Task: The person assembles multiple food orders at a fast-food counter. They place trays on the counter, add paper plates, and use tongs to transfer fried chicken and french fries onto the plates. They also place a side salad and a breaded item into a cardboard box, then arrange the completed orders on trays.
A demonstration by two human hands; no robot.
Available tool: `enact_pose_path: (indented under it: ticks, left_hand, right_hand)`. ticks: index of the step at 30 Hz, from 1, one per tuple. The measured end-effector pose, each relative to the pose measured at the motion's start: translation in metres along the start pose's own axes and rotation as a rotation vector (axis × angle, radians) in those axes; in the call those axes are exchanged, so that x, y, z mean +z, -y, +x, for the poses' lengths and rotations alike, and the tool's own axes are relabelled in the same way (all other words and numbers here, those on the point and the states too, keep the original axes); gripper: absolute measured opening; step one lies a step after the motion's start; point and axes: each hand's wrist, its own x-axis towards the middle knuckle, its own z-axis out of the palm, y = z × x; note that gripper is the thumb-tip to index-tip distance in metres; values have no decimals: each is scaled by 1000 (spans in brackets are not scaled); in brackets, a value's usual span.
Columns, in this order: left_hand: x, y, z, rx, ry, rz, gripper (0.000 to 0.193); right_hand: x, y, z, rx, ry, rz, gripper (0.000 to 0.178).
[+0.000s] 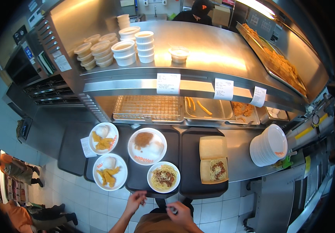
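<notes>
My left hand (136,200) hovers at the front edge of the middle dark tray (136,182), fingers loosely apart and holding nothing visible. To its right, my right hand (181,213) is curled in front of my body; a small greyish bit shows at its fingertips, too small to name. Nearest to both hands is a white bowl of spaghetti (163,177) with meat sauce. Behind it, a white plate (156,158) carries rice and a brown minced topping. On the right tray (190,171), an open cardboard box (213,146) contains spaghetti with sauce.
Two white plates with rice and fried chicken (107,175) stand at left, by a receipt (87,146). A plate stack (268,145) is at right. Behind are a wire rack (148,108), fries (203,108), and a shelf with stacked tubs (124,52). Other people (20,171) stand left; one is behind.
</notes>
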Motion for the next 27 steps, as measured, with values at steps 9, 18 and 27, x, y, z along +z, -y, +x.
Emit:
enact_pose_path:
  ticks: [9, 18, 27]
  left_hand:
    - [5, -52, 130, 46, -404, -252, 61]
    - [-4, -42, 164, -54, -326, -332, 37]
    - [3, -40, 186, -29, -363, -241, 22]
  right_hand:
    - [-74, -30, -30, 159, -215, -119, 14]
    - [-65, -15, -31, 128, -137, -60, 16]
    - [-75, -14, -50, 190, -113, -110, 17]
